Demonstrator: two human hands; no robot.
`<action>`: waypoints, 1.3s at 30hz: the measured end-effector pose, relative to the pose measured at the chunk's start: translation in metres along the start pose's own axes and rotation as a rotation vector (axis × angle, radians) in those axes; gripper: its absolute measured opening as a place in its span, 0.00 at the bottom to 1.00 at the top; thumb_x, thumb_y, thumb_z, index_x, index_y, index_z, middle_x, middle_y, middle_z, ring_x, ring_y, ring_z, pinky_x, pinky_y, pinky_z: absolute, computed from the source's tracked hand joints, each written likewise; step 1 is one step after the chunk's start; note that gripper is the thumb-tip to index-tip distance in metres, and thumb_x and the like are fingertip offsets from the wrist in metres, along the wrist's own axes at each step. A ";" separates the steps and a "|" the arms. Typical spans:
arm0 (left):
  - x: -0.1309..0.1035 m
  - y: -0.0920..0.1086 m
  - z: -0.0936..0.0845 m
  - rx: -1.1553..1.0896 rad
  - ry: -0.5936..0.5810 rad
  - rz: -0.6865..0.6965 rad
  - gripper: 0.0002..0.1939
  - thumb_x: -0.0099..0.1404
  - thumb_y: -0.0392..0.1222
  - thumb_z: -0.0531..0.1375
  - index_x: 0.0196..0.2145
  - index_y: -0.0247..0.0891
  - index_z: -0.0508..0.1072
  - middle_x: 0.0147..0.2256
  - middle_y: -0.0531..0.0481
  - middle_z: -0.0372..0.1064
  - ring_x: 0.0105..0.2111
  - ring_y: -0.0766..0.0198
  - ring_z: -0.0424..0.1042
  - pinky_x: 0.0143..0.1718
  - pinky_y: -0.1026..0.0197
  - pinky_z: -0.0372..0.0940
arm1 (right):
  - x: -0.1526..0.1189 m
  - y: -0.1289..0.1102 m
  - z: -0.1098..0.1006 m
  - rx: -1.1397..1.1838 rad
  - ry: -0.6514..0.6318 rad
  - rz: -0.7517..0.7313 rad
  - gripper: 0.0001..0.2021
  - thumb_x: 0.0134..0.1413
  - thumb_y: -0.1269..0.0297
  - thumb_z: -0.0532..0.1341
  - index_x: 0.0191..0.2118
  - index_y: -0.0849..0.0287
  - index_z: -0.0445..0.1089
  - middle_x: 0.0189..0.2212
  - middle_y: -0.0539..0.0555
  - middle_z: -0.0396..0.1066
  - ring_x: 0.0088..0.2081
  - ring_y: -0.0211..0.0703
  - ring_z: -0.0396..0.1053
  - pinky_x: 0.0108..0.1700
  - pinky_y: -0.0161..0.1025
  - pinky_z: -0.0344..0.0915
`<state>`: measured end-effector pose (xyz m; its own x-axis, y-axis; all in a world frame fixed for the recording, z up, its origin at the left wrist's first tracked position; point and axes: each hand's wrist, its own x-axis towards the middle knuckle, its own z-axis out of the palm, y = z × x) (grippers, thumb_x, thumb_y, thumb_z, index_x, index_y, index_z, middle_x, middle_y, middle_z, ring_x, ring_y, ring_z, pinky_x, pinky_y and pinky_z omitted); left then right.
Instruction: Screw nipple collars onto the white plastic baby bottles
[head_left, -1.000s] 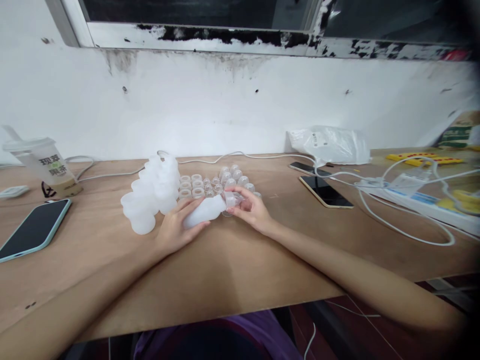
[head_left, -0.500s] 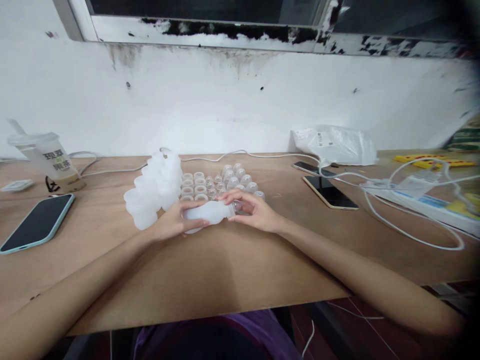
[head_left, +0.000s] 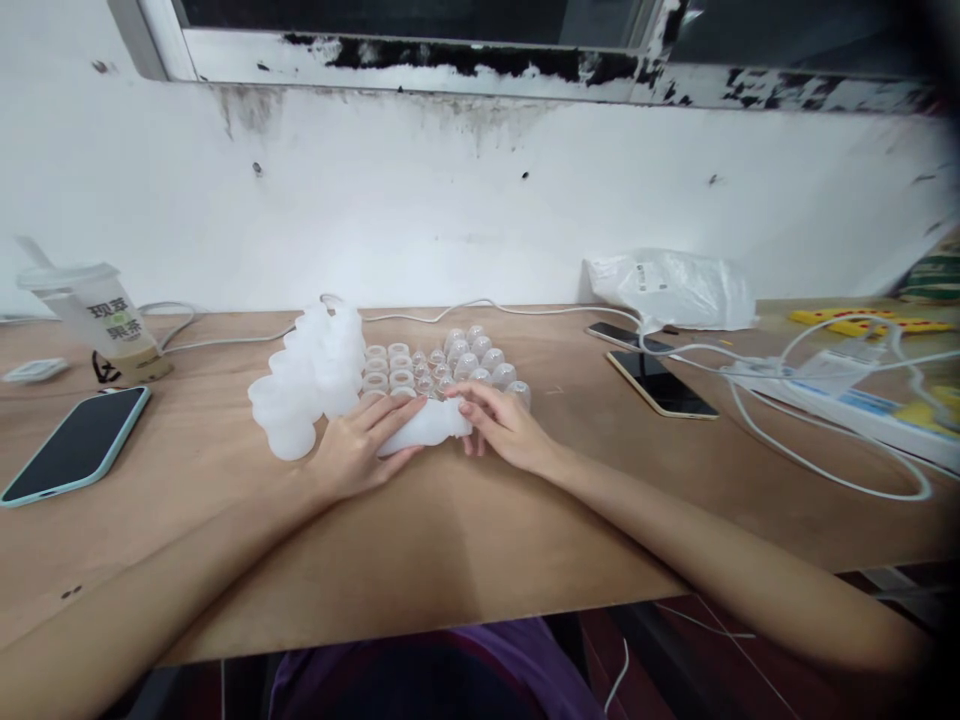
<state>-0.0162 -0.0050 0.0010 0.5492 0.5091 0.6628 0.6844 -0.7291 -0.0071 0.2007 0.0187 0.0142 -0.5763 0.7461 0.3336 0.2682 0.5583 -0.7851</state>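
A milky white baby bottle (head_left: 426,426) lies on its side between my hands, just above or on the table. My left hand (head_left: 365,443) is closed round its base end, thumb in front and fingers over the top. My right hand (head_left: 504,422) grips the neck end with bent fingers, which hide whatever is fitted there. Just behind are rows of white rings (head_left: 401,379), small clear nipples (head_left: 424,384) and clear domed caps (head_left: 480,346). To the left stand several more white bottles (head_left: 291,428), packed close together.
A drink cup (head_left: 112,315) and a phone (head_left: 75,445) are on the left. On the right are a dark-screened phone (head_left: 660,385), a plastic bag (head_left: 671,290), a power strip (head_left: 847,390) and looping white cables (head_left: 817,470). The table's front edge (head_left: 420,632) is near me.
My left hand has rolled over the bottle, its back now facing up. The right fingers have shifted round the neck end, and the clear part seen there before is now hidden.
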 end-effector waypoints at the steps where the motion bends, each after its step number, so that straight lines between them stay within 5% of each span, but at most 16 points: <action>1: 0.000 -0.001 0.000 -0.012 0.009 -0.014 0.25 0.57 0.44 0.54 0.52 0.38 0.57 0.45 0.45 0.63 0.43 0.61 0.64 0.41 0.59 0.64 | -0.001 -0.001 -0.001 -0.063 -0.026 -0.034 0.19 0.55 0.56 0.48 0.50 0.60 0.53 0.21 0.48 0.63 0.20 0.31 0.63 0.23 0.31 0.63; 6: 0.001 -0.002 0.001 -0.071 0.007 -0.036 0.25 0.57 0.44 0.55 0.52 0.38 0.57 0.45 0.45 0.63 0.43 0.61 0.64 0.42 0.59 0.63 | -0.004 0.002 -0.008 -0.280 -0.099 -0.138 0.24 0.50 0.58 0.55 0.51 0.59 0.49 0.35 0.55 0.64 0.26 0.33 0.62 0.26 0.32 0.61; 14: -0.002 0.001 0.001 0.035 -0.008 0.032 0.26 0.57 0.44 0.54 0.53 0.39 0.56 0.45 0.45 0.64 0.42 0.60 0.64 0.38 0.59 0.66 | 0.000 0.001 -0.006 -0.296 -0.049 -0.042 0.16 0.54 0.53 0.48 0.32 0.61 0.60 0.18 0.48 0.61 0.20 0.33 0.59 0.24 0.32 0.56; 20: 0.000 -0.001 0.001 -0.028 0.018 -0.007 0.25 0.58 0.44 0.54 0.53 0.39 0.56 0.45 0.45 0.63 0.43 0.60 0.64 0.40 0.59 0.65 | -0.006 0.001 -0.005 -0.345 -0.090 -0.168 0.26 0.48 0.56 0.55 0.51 0.60 0.47 0.39 0.57 0.62 0.27 0.35 0.61 0.29 0.34 0.60; 27: -0.001 0.003 -0.001 0.024 -0.004 0.059 0.25 0.58 0.45 0.53 0.53 0.39 0.56 0.45 0.44 0.64 0.42 0.59 0.64 0.39 0.58 0.65 | -0.001 0.004 -0.007 -0.370 -0.040 -0.100 0.16 0.52 0.51 0.49 0.30 0.62 0.60 0.18 0.48 0.58 0.20 0.32 0.54 0.22 0.31 0.52; 34: 0.001 0.001 -0.001 -0.070 0.015 -0.016 0.25 0.57 0.44 0.54 0.53 0.39 0.57 0.45 0.44 0.63 0.43 0.60 0.64 0.41 0.57 0.64 | -0.006 0.002 -0.004 -0.390 -0.071 -0.158 0.27 0.47 0.53 0.56 0.50 0.60 0.49 0.31 0.53 0.63 0.24 0.34 0.58 0.26 0.33 0.57; 39: 0.001 0.005 -0.002 -0.092 0.000 -0.005 0.26 0.57 0.44 0.55 0.52 0.37 0.57 0.45 0.44 0.64 0.43 0.61 0.64 0.43 0.58 0.63 | -0.004 0.003 -0.004 -0.371 -0.009 -0.118 0.17 0.48 0.51 0.55 0.37 0.60 0.58 0.23 0.49 0.62 0.22 0.33 0.57 0.23 0.32 0.55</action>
<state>-0.0133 -0.0087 0.0028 0.5460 0.5126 0.6626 0.6402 -0.7655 0.0647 0.2067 0.0190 0.0127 -0.6262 0.6664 0.4046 0.4594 0.7347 -0.4992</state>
